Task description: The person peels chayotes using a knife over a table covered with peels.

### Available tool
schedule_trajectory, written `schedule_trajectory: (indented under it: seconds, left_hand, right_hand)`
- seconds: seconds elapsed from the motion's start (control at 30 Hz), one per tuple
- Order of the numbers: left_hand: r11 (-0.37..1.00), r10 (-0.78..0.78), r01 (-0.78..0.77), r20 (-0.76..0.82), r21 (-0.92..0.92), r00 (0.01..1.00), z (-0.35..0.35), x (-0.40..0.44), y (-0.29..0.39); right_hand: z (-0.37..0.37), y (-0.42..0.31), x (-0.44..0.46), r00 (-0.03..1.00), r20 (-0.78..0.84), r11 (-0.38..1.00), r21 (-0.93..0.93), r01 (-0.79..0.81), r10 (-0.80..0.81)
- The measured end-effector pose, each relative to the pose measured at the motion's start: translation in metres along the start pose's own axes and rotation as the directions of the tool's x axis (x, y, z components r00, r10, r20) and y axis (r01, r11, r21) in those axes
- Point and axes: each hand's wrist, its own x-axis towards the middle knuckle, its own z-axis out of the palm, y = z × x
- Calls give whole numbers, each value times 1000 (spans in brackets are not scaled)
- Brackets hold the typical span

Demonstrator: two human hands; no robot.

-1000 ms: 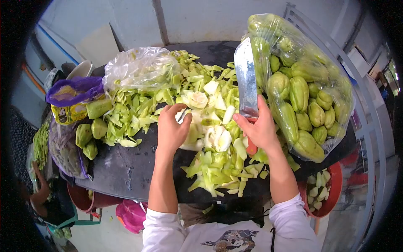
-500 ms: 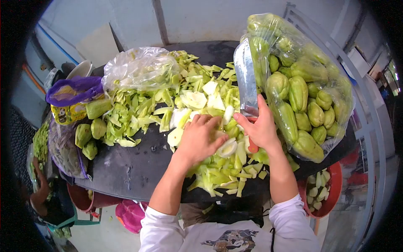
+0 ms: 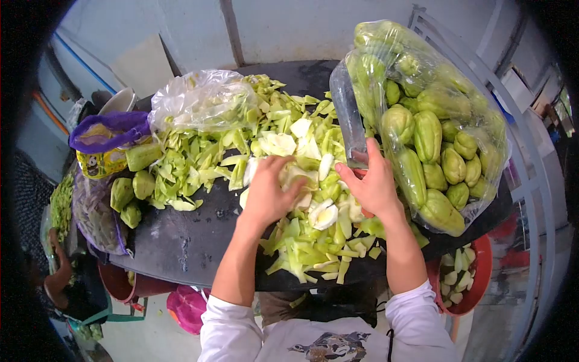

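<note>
My right hand (image 3: 373, 184) is closed on the red handle of a cleaver, whose wide blade (image 3: 348, 114) points up and away beside the bag of chayotes. Among pale cut pieces at the middle of the black table (image 3: 175, 241) is my left hand (image 3: 272, 188), its fingers curved around a light green piece (image 3: 297, 175). Just right of that hand lies a pale cut chayote piece (image 3: 323, 215). Green peelings (image 3: 301, 247) spread on the table in front of and behind both hands.
A clear bag of whole chayotes (image 3: 437, 136) fills the table's right side. At the left are a plastic bag (image 3: 202, 99), purple net bags (image 3: 99, 211) and whole chayotes (image 3: 122, 193). Red buckets (image 3: 482, 274) stand below. A person's arm (image 3: 57, 271) shows far left.
My left hand moved right and down onto the cut pieces, then slightly back left and up. The cleaver has tilted a little to the left, still in my right hand.
</note>
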Motion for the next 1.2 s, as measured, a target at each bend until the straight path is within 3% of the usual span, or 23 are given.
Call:
schedule_trajectory:
  seconds: [0.13, 0.17, 0.27, 0.33, 0.4, 0.47, 0.5, 0.53, 0.63, 0.73, 0.77, 1.03, 1.1, 1.13, 1.17, 1.2]
  left_hand:
    - [982, -75, 123, -301, 144, 951, -29, 10, -36]
    - [971, -199, 227, -267, 78, 943, -37, 9, -39]
    - [942, -295, 325, -263, 79, 919, -54, 4, -59]
    - [921, -236, 344, -441, 182, 866, -73, -2, -71]
    - [862, -179, 380, -501, 334, 847, -111, -5, -86]
    - [709, -270, 562, -574, 425, 773, -145, -7, -97]
    - [604, -290, 618, -584, 502, 758, -162, -5, -94]
    - [606, -294, 620, -584, 498, 756, -172, -5, -107]
    - [406, -271, 606, -543, 684, 795, -201, -9, -157]
    - [417, -314, 568, -474, 710, 823, -212, -8, -172]
    - [385, -239, 516, -457, 765, 856, -214, -9, -179]
    - [422, -219, 444, -386, 790, 896, -232, -9, -197]
    - [588, -41, 392, -458, 707, 888, -230, -11, -204]
    - [590, -40, 389, -455, 708, 889, -227, -9, -207]
    - [822, -37, 322, -520, 470, 854, -225, -7, -210]
    - [961, -59, 204, -580, 189, 813, -223, -6, -209]
  right_hand:
    - [-6, 0, -1, 998, -35, 996, -76, 52, -54]
    - [-7, 0, -1, 997, -31, 991, -115, 64, -68]
    - [-8, 1, -1, 997, -26, 991, -120, 67, -70]
    - [-8, 3, -2, 997, -20, 992, -105, 72, -75]
    - [-7, 2, -1, 997, -16, 993, -89, 80, -82]
    - [-9, 0, -1, 995, -24, 995, -50, 91, -92]
    - [-9, -1, -1, 995, -27, 994, -52, 92, -93]
    - [-9, -3, -2, 996, -18, 994, -71, 81, -82]
    - [-8, -3, -3, 998, 9, 993, -96, 69, -69]
    - [-10, -3, -1, 1000, 22, 995, -100, 24, -22]
    - [-10, -3, -1, 999, 47, 995, -95, -15, 19]
    - [-11, 1, 0, 999, 41, 994, -112, 8, -3]
    - [-11, 0, 0, 999, 31, 997, -78, 11, -8]
    - [-11, 0, 0, 1000, 18, 996, -89, 15, -13]
    - [-10, 0, -1, 1000, 7, 995, -100, 20, -19]
    - [-8, 3, -1, 1000, 11, 995, -97, 19, -18]
